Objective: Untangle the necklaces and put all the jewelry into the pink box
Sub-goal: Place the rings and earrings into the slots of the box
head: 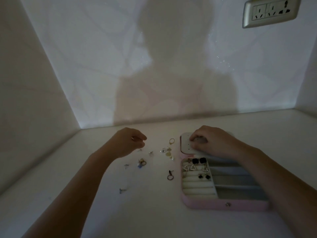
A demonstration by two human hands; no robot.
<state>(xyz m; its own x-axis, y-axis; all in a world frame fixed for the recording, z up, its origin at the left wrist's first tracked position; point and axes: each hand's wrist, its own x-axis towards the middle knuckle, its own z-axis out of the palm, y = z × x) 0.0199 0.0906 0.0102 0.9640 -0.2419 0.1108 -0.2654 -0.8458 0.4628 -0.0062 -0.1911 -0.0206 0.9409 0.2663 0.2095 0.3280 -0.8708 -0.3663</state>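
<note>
The pink box (205, 206) lies open at the right of the white surface. Its ring rolls hold black square earrings (199, 160), white triangle earrings (188, 168) and small black studs (203, 176). My right hand (214, 143) rests on the white holed panel (185, 146) of the flat lid, fingertips curled down onto it; anything under them is hidden. My left hand (129, 142) hovers over the loose jewelry with fingers curled, a small silver glint between them. Loose pieces include a gold ring (171, 141), a hoop earring (170, 176) and a beaded cluster (142, 163).
Small studs (122, 190) lie scattered toward the front left. Grey compartments (235, 181) fill the box's right half. Walls close in at the back and left, with a power socket (271, 12) high on the right. The light is dim.
</note>
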